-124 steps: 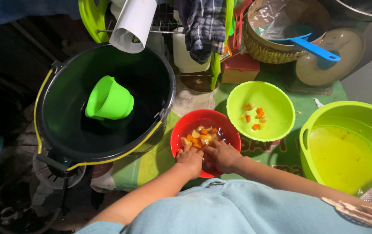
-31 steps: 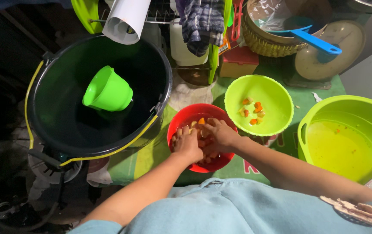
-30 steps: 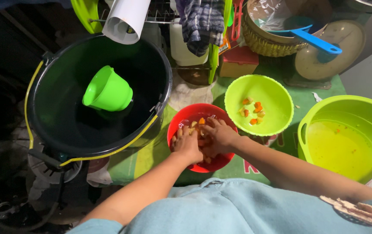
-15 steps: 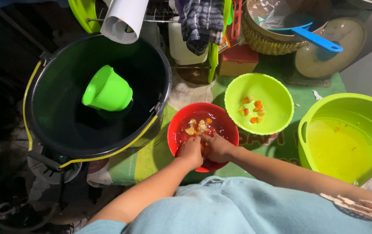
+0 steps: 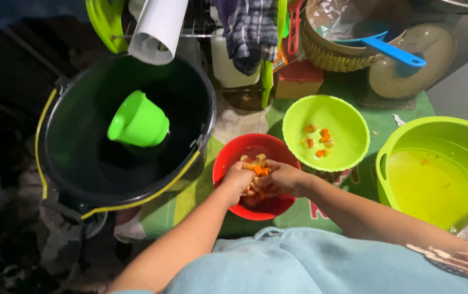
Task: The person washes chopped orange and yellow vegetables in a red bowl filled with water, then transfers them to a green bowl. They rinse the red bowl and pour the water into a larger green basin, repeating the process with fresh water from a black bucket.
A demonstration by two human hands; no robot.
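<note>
Both of your hands are down in the round red plastic bowl (image 5: pixel 255 177) at the near middle of the scene: your left hand (image 5: pixel 237 179) and right hand (image 5: pixel 280 178) are cupped together over the heap of orange and pale cut pieces (image 5: pixel 255 166), fingers curled around some of them, though how firmly you hold them cannot be told. The bowl sits close to the near edge of the green patterned mat (image 5: pixel 185 198), so pressing down on its near rim could tip it toward you. Pieces could also slip between your fingers, since they look wet. Just left, the big black bucket (image 5: pixel 81 163) with the light green cup (image 5: pixel 138 120) stands touching the bowl; the lime bowl (image 5: pixel 325 130) lies far right.
</note>
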